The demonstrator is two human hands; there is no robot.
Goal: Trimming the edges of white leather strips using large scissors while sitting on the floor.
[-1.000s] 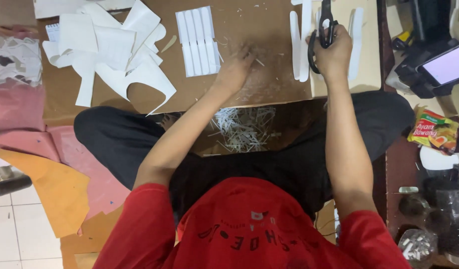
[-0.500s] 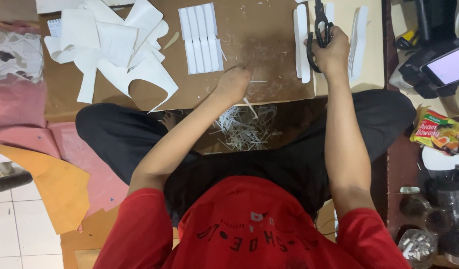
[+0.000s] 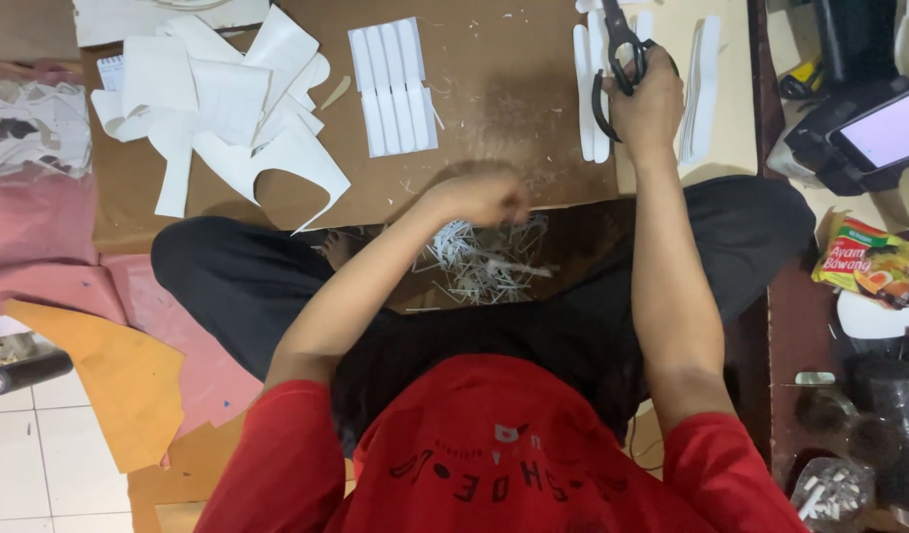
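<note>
My left hand (image 3: 484, 195) is motion-blurred with its fingers curled, at the near edge of a brown cardboard board (image 3: 514, 109). Just below it, a heap of thin white paper scraps (image 3: 484, 262) lies between my crossed legs. My right hand (image 3: 647, 104) rests on the board's right part and grips black scissors (image 3: 617, 44), blades pointing away from me. A neat row of white strips (image 3: 393, 87) lies in the middle of the board. More white strips (image 3: 585, 89) sit beside the scissors.
Cut white paper pieces (image 3: 218, 99) are piled on the board's left. Pink sheets (image 3: 40, 217) and an orange sheet (image 3: 119, 380) lie on the floor at left, by a black cylinder (image 3: 25, 373). At right are a lit phone (image 3: 884, 128), a snack packet (image 3: 864, 262) and jars (image 3: 889, 395).
My left hand has slid from the middle of the board back to its near edge, above the scrap heap. My right hand with the scissors has stayed put.
</note>
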